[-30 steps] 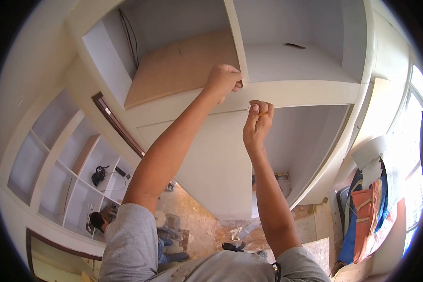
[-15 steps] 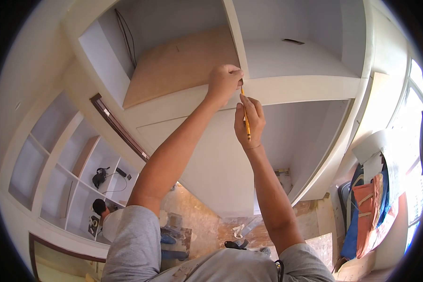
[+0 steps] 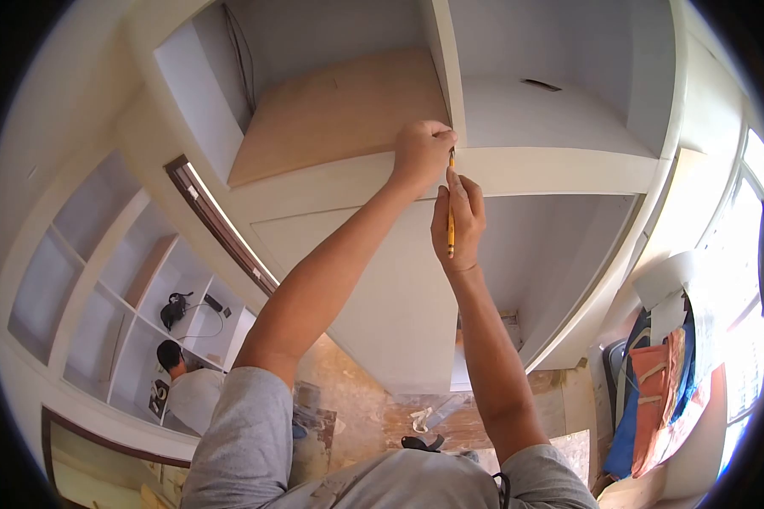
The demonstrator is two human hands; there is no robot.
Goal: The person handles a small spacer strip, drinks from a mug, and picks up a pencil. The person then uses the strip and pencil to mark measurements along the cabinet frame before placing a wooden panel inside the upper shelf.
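Observation:
A yellow pencil (image 3: 451, 229) is in my right hand (image 3: 460, 219), its tip pointing up to the cabinet frame (image 3: 552, 170) where the upright divider meets the rail. My left hand (image 3: 423, 154) is closed at that same joint, with fingertips pinched round something small and dark that I cannot make out. Under my left hand and forearm is the pale door panel (image 3: 390, 297). Behind the left hand a brown board (image 3: 339, 106) lies in the upper left compartment.
Another person (image 3: 193, 394) is low at the left beside white shelves (image 3: 102, 288), which hold a black tool (image 3: 175, 310) with a cord. An orange and blue bag (image 3: 654, 390) hangs at the right by a window. Debris lies on the floor (image 3: 348, 399).
The pencil, lying across my right fingers a second ago, now points upward toward my left hand. The view has shifted slightly, and the other person leans differently.

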